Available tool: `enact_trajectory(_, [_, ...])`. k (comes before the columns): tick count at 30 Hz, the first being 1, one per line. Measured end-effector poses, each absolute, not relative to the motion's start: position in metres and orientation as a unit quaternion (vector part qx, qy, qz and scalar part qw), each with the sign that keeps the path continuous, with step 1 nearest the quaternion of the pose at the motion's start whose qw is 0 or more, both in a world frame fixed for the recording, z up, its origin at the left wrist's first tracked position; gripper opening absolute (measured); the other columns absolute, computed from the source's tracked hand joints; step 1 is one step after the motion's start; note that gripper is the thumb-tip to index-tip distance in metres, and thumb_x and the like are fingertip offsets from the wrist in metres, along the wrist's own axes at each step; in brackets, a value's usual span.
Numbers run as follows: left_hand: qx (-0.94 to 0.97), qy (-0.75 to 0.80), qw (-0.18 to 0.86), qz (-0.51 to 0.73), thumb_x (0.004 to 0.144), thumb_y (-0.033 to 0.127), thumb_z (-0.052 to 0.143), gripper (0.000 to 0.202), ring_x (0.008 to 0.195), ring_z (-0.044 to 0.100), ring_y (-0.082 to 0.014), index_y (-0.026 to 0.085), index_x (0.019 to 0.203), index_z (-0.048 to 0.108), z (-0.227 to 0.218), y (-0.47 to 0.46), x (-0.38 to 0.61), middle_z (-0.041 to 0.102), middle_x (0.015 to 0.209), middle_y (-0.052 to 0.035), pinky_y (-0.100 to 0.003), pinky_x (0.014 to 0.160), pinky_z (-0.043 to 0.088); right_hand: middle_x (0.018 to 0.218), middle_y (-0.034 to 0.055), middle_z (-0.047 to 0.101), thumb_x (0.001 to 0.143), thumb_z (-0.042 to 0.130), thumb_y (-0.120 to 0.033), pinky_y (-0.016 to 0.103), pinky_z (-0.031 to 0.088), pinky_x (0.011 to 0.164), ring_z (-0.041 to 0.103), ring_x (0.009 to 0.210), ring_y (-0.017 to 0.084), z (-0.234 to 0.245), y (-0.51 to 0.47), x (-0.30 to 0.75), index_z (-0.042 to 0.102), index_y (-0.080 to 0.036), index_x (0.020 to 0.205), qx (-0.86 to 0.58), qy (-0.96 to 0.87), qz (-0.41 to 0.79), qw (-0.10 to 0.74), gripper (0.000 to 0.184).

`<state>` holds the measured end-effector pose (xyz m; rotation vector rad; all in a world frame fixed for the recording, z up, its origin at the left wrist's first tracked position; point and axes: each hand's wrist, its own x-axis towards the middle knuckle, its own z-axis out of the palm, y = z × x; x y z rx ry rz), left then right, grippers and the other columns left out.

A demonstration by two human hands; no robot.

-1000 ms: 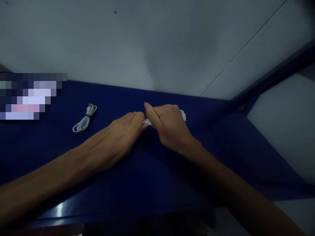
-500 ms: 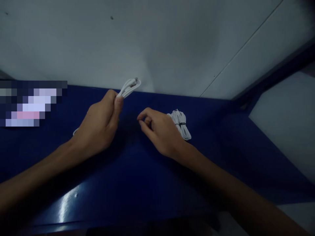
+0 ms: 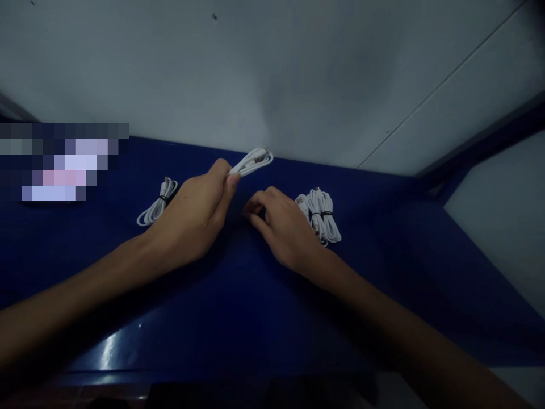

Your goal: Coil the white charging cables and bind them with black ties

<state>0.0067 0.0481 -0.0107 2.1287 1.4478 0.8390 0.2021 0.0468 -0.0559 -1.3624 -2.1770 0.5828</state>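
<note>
My left hand [image 3: 191,218] is closed around a coiled white USB cable [image 3: 249,165], whose looped end sticks out past the thumb towards the wall. To its right, my right hand [image 3: 287,227] hovers low over the table with thumb and index finger pinched together; whatever they hold, if anything, is too small or dark to make out. Several white cable bundles [image 3: 327,216] with black ties lie just beyond the right hand, partly hidden by it. Another tied white cable bundle [image 3: 152,211] rests left of my left hand.
The glossy blue table [image 3: 204,335] runs up to a pale grey wall [image 3: 170,68] at the back. A blurred-out, brightly lit object [image 3: 70,170] stands at the far left. A blue frame with a pale panel [image 3: 502,210] borders the right side.
Both hands appear slightly further right in the view, the left more so, bringing the cable closer to the right hand. The left bundle and more of the right bundles now show.
</note>
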Motion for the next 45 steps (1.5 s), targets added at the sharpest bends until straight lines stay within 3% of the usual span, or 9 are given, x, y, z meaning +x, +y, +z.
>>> enact_trajectory(8, [0.758, 0.524, 0.239, 0.308, 0.115, 0.04, 0.051, 0.034, 0.055, 0.046, -0.0202, 0.027, 0.084, 0.047, -0.013, 0.048, 0.006, 0.057, 0.066, 0.0006, -0.039, 0.06, 0.026, 0.105, 0.0048, 0.065, 0.111, 0.065, -0.015, 0.037, 0.052, 0.087, 0.065, 0.091, 0.02, -0.055, 0.049, 0.213, 0.066, -0.021, 0.105, -0.452, -0.822, 0.228, 0.26, 0.008])
enact_trajectory(13, [0.761, 0.514, 0.256, 0.303, 0.115, 0.039, 0.051, 0.035, 0.055, 0.047, -0.0202, 0.027, 0.083, 0.045, -0.015, 0.046, 0.009, 0.056, 0.065, 0.0011, -0.038, 0.059, 0.028, 0.108, 0.0083, 0.064, 0.112, 0.059, -0.014, 0.042, 0.053, 0.088, 0.066, 0.093, 0.023, -0.052, 0.043, 0.214, 0.061, -0.02, 0.103, -0.467, -0.818, 0.235, 0.239, 0.011])
enact_trajectory(18, [0.733, 0.513, 0.299, 0.333, 0.116, 0.044, 0.05, 0.038, 0.059, 0.055, -0.0196, 0.025, 0.082, 0.051, -0.024, 0.043, 0.007, 0.063, 0.069, -0.0002, -0.036, 0.061, 0.036, 0.101, 0.0045, 0.068, 0.113, 0.058, -0.017, 0.038, 0.052, 0.082, 0.066, 0.089, 0.02, -0.043, 0.036, 0.209, 0.062, -0.021, 0.103, -0.454, -0.781, 0.29, 0.316, 0.011])
enact_trajectory(22, [0.614, 0.497, 0.483, 0.377, 0.115, 0.041, 0.051, 0.035, 0.077, 0.075, -0.0232, 0.022, 0.086, 0.058, -0.032, 0.047, 0.007, 0.072, 0.077, -0.0036, -0.036, 0.078, 0.055, 0.095, 0.0016, 0.072, 0.112, 0.061, -0.02, 0.036, 0.054, 0.078, 0.069, 0.088, 0.019, -0.034, 0.031, 0.201, 0.065, -0.022, 0.102, -0.471, -0.719, 0.338, 0.384, 0.011])
enact_trajectory(24, [0.521, 0.461, 0.595, 0.402, 0.115, 0.035, 0.051, 0.032, 0.078, 0.077, -0.0235, 0.02, 0.087, 0.058, -0.032, 0.049, 0.009, 0.068, 0.073, -0.0019, -0.039, 0.086, 0.06, 0.099, 0.0024, 0.074, 0.111, 0.063, -0.021, 0.036, 0.057, 0.079, 0.071, 0.091, 0.019, -0.032, 0.028, 0.198, 0.066, -0.023, 0.102, -0.467, -0.699, 0.355, 0.409, 0.009])
enact_trajectory(27, [0.427, 0.434, 0.665, 0.433, 0.114, 0.027, 0.052, 0.034, 0.075, 0.075, -0.0212, 0.019, 0.081, 0.057, -0.031, 0.048, 0.014, 0.058, 0.069, 0.0008, -0.039, 0.087, 0.062, 0.104, 0.0035, 0.076, 0.109, 0.066, -0.022, 0.036, 0.061, 0.081, 0.074, 0.095, 0.019, -0.033, 0.027, 0.197, 0.068, -0.023, 0.105, -0.461, -0.676, 0.382, 0.43, 0.004])
enact_trajectory(35, [0.391, 0.401, 0.699, 0.445, 0.112, 0.025, 0.058, 0.033, 0.071, 0.069, -0.0178, 0.017, 0.08, 0.063, -0.038, 0.05, 0.012, 0.062, 0.069, -0.0019, -0.034, 0.081, 0.06, 0.094, 0.0022, 0.079, 0.108, 0.07, -0.022, 0.034, 0.062, 0.083, 0.077, 0.091, 0.018, -0.034, 0.029, 0.196, 0.07, -0.021, 0.107, -0.428, -0.642, 0.466, 0.432, 0.001])
enact_trajectory(40, [0.406, 0.419, 0.689, 0.431, 0.112, 0.026, 0.055, 0.033, 0.069, 0.068, -0.0181, 0.018, 0.081, 0.063, -0.038, 0.05, 0.01, 0.068, 0.071, -0.0047, -0.033, 0.077, 0.059, 0.094, 0.003, 0.08, 0.107, 0.071, -0.021, 0.032, 0.059, 0.076, 0.076, 0.09, 0.018, -0.031, 0.029, 0.196, 0.074, -0.02, 0.109, -0.43, -0.649, 0.465, 0.422, 0.004])
enact_trajectory(45, [0.388, 0.443, 0.673, 0.447, 0.113, 0.022, 0.053, 0.034, 0.067, 0.064, -0.0167, 0.018, 0.081, 0.062, -0.032, 0.049, 0.013, 0.06, 0.067, -0.0014, -0.031, 0.074, 0.057, 0.094, 0.0022, 0.082, 0.108, 0.07, -0.022, 0.029, 0.052, 0.066, 0.072, 0.08, 0.015, -0.033, 0.034, 0.199, 0.08, -0.019, 0.114, -0.428, -0.673, 0.452, 0.4, 0.012])
